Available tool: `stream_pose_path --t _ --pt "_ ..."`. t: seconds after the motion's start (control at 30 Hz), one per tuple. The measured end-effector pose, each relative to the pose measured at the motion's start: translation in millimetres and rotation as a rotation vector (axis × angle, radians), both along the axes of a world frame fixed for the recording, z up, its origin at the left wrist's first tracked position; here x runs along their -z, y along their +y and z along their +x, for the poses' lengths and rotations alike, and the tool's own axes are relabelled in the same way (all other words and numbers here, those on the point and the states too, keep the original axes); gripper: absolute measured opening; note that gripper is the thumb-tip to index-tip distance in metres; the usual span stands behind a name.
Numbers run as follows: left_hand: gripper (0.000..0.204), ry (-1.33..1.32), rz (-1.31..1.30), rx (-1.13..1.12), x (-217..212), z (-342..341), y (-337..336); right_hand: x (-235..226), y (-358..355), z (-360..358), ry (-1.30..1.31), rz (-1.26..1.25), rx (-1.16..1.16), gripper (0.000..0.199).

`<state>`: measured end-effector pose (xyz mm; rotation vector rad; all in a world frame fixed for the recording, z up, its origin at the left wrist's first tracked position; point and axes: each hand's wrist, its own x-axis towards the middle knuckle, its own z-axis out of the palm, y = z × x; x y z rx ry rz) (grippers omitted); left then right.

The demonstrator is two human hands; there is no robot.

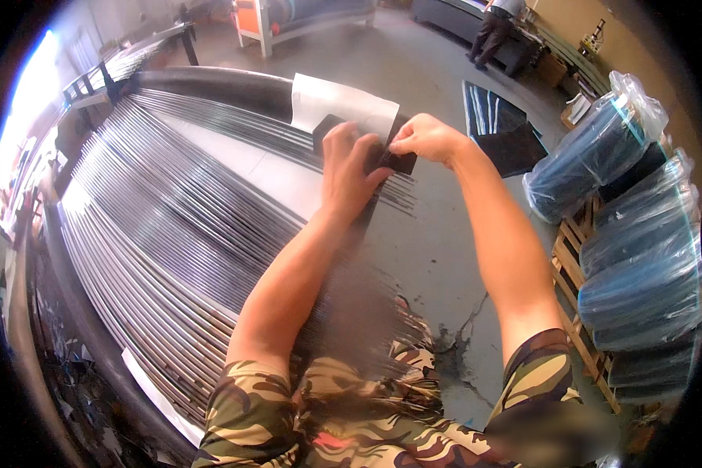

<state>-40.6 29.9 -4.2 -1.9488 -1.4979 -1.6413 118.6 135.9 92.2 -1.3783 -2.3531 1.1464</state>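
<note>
Spanning the left: a bed of shiny metal rods [156, 226], white sheet [343, 105] at its far end. Pressing flat, fingers spread, on a dark strip [394, 162] over the rods: left hand [349, 168]. Pinching the strip's corner: right hand [423, 139].

Left half of the scene: a wide bed of metal rods [156, 226] lies side by side, with no gap between them for a hand to pass. Far centre: a white sheet [327, 100] and a black sheet [402, 161] cover the rod ends. Centre right: bare concrete floor [437, 249] gives open passage. Right: blue wrapped rolls [639, 257] on a wooden pallet [573, 242] block the way. The far right rim appears dark; clearance there cannot be judged.
</note>
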Motion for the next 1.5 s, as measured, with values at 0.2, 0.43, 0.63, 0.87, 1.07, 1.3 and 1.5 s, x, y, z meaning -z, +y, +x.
stream_pose_path --t 0.2,0.43,0.63,0.87,1.07,1.3,1.5 --pt "0.04 0.08 0.058 0.038 -0.3 0.2 4.9 14.9 -14.2 5.1 -0.227 0.197 0.074 0.021" --pt "0.029 0.185 -0.02 -0.021 -17.4 1.8 -20.0 68.7 -73.9 55.3 0.011 0.155 0.307 0.017" --pt "0.012 0.588 -0.913 0.64 -18.9 -6.7 -80.9 112.4 -187.8 110.5 0.885 -0.661 0.531 0.026" --pt "0.012 0.627 -0.965 0.595 -29.3 10.1 -73.8 126.9 -215.1 96.6 1.085 -0.754 0.635 0.035" --pt "0.018 0.409 -0.728 0.636 -11.9 36.1 -66.9 115.3 -212.4 92.1 1.074 -0.725 0.724 0.047" --pt "0.024 0.381 -0.713 0.655 -16.8 43.3 -74.1 123.3 -216.1 96.5 1.171 -0.767 0.785 0.033" --pt "0.027 0.371 -0.735 0.621 -17.6 44.2 -75.6 118.0 -217.5 90.5 1.157 -0.758 0.823 0.031"
